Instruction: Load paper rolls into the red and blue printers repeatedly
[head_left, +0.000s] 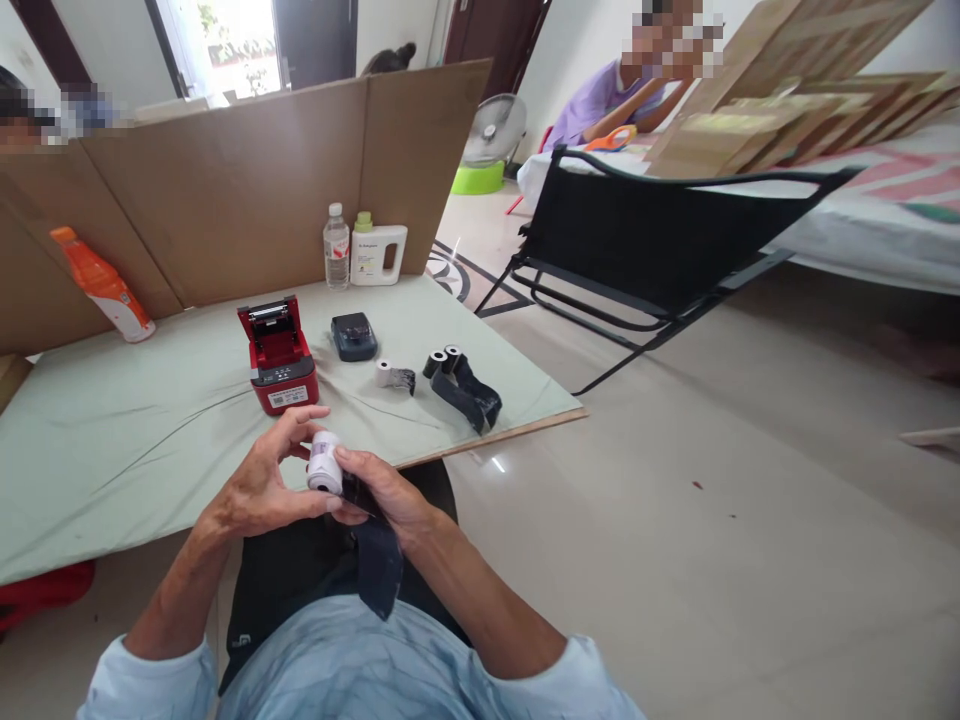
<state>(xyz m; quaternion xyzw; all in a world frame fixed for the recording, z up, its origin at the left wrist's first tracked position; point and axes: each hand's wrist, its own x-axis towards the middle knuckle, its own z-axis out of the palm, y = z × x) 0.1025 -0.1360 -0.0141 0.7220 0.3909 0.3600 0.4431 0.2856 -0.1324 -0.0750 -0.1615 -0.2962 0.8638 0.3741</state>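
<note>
Just above my lap, my left hand and right hand are both closed on a small white paper roll. I pinch it from each side so it sits steady. Its hole end faces me, and its long way points off toward the table. A dark strip hangs down from it, maybe tape; it is hard to tell. Farther out stands a red printer with its lid open, and more rolls lie beside it.
</note>
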